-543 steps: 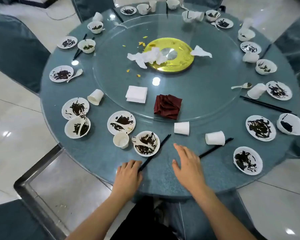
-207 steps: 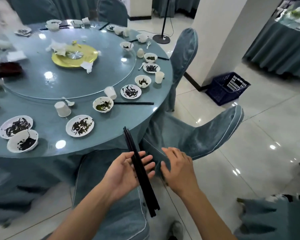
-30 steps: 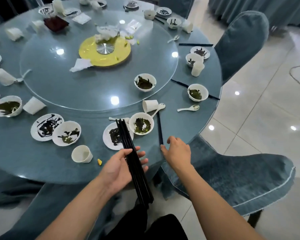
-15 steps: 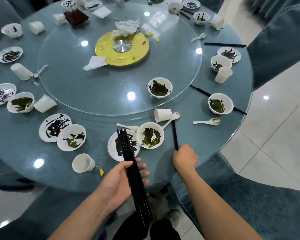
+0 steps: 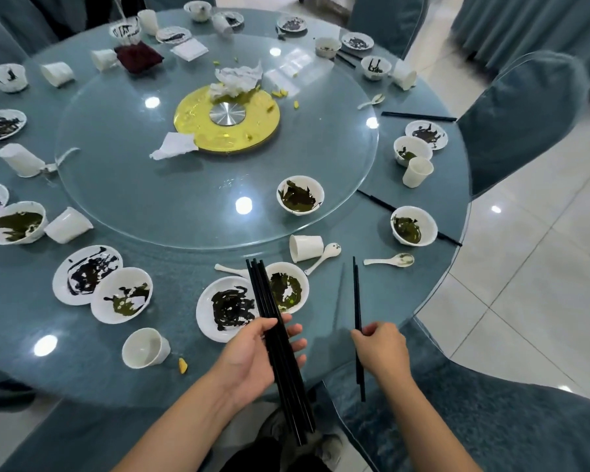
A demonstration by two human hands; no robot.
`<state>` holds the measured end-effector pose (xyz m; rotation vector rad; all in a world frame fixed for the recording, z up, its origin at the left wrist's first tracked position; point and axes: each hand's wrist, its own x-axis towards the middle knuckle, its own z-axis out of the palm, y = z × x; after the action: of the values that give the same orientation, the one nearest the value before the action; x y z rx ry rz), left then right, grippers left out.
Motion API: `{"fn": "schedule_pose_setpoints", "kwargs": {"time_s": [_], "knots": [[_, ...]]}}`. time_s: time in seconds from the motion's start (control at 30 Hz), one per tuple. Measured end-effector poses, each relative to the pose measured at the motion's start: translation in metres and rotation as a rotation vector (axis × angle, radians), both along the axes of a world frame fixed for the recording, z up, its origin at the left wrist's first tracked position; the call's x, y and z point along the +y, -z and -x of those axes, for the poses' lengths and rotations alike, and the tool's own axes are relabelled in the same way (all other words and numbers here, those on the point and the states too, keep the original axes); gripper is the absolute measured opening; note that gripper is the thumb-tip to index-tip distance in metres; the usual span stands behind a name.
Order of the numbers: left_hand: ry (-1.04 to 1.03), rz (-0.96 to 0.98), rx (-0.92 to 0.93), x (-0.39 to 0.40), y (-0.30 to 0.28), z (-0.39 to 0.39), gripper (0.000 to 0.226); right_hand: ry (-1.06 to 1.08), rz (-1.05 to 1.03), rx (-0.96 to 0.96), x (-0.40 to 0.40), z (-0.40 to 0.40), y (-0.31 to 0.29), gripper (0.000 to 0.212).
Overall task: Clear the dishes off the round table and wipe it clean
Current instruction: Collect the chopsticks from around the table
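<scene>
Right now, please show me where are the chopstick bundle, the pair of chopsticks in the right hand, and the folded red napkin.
chopstick bundle point(image 5: 276, 349), head view, middle of the sticks beside the left palm.
pair of chopsticks point(image 5: 356, 294), head view, shaft above the fingers.
red napkin point(image 5: 137, 57), head view, centre of the folded cloth.

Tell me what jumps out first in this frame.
The left hand holds a bundle of black chopsticks at the near edge of the round table, and the right hand pinches another pair of chopsticks. Mid-table, the yellow turntable hub carries crumpled tissue.
</scene>
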<state>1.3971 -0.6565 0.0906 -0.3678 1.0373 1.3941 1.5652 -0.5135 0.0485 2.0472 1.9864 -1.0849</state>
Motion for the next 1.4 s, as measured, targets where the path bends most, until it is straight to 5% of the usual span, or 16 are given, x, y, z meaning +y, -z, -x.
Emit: {"fn": "schedule_pose_setpoints", "kwargs": {"time_s": [0.23,0.63,0.87,1.03,1.4], "knots": [[0.110,-0.028,0.019,0.043,-0.002,-0.022,0.025,-0.194,-0.047,0.182,-0.020,-0.010,-0.073,0.008],[0.163,-0.074,0.029,0.103,-0.020,-0.108,0.018,-0.406,-0.291,0.115,-0.011,-0.070,-0.115,0.013],[0.131,-0.064,0.090,0.122,-0.027,-0.202,0.021,-0.427,-0.503,0.180,0.027,-0.171,-0.112,0.013],[0.102,-0.052,0.057,0.131,-0.038,-0.284,0.020,-0.532,-0.664,0.043,0.062,-0.270,-0.102,0.008],[0.010,-0.086,0.000,0.159,-0.053,-0.365,0.026,-0.551,-0.587,0.010,0.128,-0.363,-0.085,0.028]]}}
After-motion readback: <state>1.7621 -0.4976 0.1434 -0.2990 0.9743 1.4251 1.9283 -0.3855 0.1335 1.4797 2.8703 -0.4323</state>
